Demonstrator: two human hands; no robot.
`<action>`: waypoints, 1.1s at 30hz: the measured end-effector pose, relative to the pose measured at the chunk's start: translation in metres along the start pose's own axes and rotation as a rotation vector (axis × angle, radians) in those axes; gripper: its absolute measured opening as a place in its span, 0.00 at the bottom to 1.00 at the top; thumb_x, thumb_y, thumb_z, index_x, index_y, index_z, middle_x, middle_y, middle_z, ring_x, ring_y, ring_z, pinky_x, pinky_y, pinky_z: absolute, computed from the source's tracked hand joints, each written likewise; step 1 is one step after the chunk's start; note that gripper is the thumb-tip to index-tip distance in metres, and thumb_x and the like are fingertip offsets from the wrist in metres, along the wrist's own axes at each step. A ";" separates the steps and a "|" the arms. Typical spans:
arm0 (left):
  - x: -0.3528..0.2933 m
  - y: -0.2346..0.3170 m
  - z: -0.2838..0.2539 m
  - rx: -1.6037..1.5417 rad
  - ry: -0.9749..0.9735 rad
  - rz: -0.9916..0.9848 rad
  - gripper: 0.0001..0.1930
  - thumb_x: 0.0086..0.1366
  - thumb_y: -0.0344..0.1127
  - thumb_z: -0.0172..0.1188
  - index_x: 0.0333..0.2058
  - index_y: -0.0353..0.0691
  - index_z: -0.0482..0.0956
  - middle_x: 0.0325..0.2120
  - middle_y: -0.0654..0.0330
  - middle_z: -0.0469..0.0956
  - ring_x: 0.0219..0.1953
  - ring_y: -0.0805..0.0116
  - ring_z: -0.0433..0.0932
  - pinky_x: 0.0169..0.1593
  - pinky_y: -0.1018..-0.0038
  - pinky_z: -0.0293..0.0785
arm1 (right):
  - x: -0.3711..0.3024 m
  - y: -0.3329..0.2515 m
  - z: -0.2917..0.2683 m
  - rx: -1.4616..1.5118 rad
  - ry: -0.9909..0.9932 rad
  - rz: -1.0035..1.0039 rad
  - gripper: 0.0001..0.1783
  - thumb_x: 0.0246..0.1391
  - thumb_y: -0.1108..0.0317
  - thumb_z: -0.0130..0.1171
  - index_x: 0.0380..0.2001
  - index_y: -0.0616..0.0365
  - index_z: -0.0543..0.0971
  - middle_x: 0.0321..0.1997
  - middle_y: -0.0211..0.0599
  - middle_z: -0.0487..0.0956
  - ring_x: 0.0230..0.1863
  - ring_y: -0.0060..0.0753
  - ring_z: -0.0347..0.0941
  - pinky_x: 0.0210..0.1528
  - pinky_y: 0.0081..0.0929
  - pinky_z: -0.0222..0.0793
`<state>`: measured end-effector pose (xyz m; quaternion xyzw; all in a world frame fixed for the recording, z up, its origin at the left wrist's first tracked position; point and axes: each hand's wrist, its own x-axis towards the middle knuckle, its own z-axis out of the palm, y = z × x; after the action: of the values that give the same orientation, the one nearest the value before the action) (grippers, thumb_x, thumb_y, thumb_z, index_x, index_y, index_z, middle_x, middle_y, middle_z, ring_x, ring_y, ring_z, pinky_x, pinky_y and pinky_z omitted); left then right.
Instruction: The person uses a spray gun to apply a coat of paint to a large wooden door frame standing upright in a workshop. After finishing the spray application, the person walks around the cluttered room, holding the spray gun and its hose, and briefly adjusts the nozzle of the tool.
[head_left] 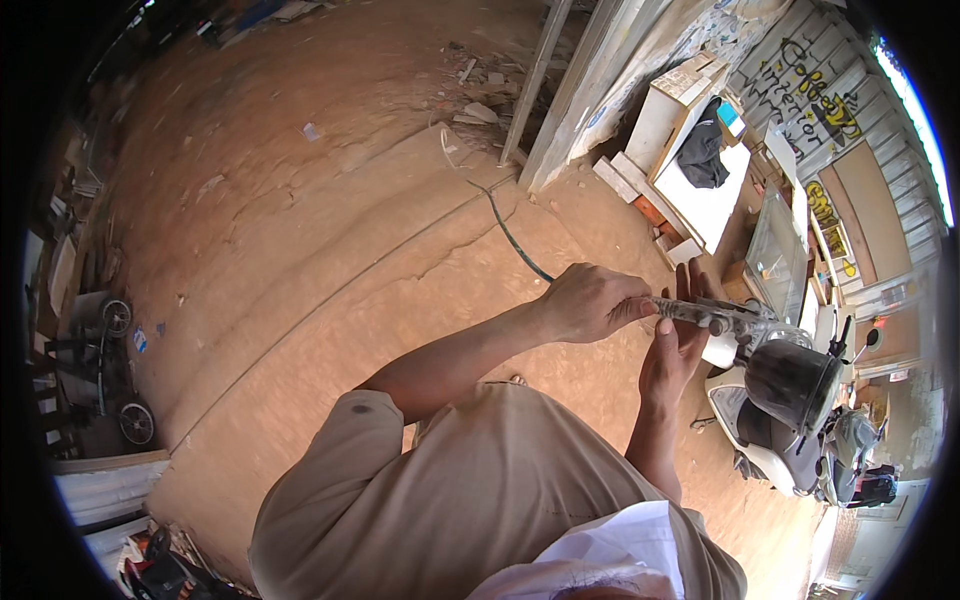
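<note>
A paint-stained metal spray gun [735,322] with a dark, smeared cup [795,378] is held out to the right in front of me. My right hand [675,350] supports its handle, thumb on the near side and the other fingers raised behind it. Closed at the handle's end is my left hand [592,303], where a thin green hose [515,243] meets it. This hose trails back to the ground. The joint between hose and handle is hidden by the left fingers.
Parked scooters [765,435] stand close behind the spray gun. A white panel [715,205] with a dark cloth [703,155] lies beyond, beside a wooden post [560,120]. Far left is a wheeled frame [105,370]. Reddish dirt and cracked concrete [350,260] form the ground.
</note>
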<state>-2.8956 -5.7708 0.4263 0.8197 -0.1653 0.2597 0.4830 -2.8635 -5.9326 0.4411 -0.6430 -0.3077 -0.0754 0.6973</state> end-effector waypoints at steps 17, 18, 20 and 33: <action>-0.015 -0.015 0.048 0.025 0.097 0.163 0.24 0.59 0.47 0.64 0.48 0.42 0.69 0.32 0.56 0.74 0.36 0.51 0.76 0.40 0.60 0.72 | -0.027 -0.030 0.015 0.225 0.173 0.074 0.41 0.61 0.51 0.58 0.68 0.57 0.52 0.50 0.42 0.74 0.56 0.36 0.70 0.60 0.40 0.64; -0.017 -0.017 0.047 -0.026 0.051 0.107 0.22 0.59 0.46 0.64 0.47 0.41 0.70 0.32 0.57 0.74 0.36 0.51 0.76 0.39 0.60 0.72 | -0.025 -0.029 0.013 0.116 0.077 0.044 0.40 0.61 0.50 0.58 0.67 0.57 0.55 0.53 0.42 0.73 0.58 0.38 0.69 0.61 0.40 0.62; -0.018 -0.018 0.040 -0.138 -0.032 0.068 0.16 0.65 0.46 0.59 0.41 0.40 0.71 0.26 0.58 0.73 0.29 0.56 0.76 0.35 0.61 0.72 | -0.017 -0.026 0.008 0.055 -0.087 -0.040 0.45 0.53 0.49 0.65 0.66 0.60 0.58 0.57 0.48 0.73 0.57 0.40 0.72 0.56 0.36 0.67; -0.011 -0.005 0.011 -0.461 -0.276 -0.243 0.25 0.71 0.58 0.43 0.37 0.39 0.74 0.19 0.60 0.73 0.21 0.68 0.75 0.24 0.73 0.70 | 0.002 -0.006 0.013 0.416 -0.023 0.262 0.33 0.66 0.57 0.52 0.63 0.62 0.51 0.46 0.57 0.76 0.46 0.45 0.79 0.48 0.38 0.76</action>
<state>-2.8989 -5.7777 0.4121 0.7300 -0.1848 0.0416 0.6567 -2.8691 -5.9209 0.4473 -0.5209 -0.2383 0.0878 0.8149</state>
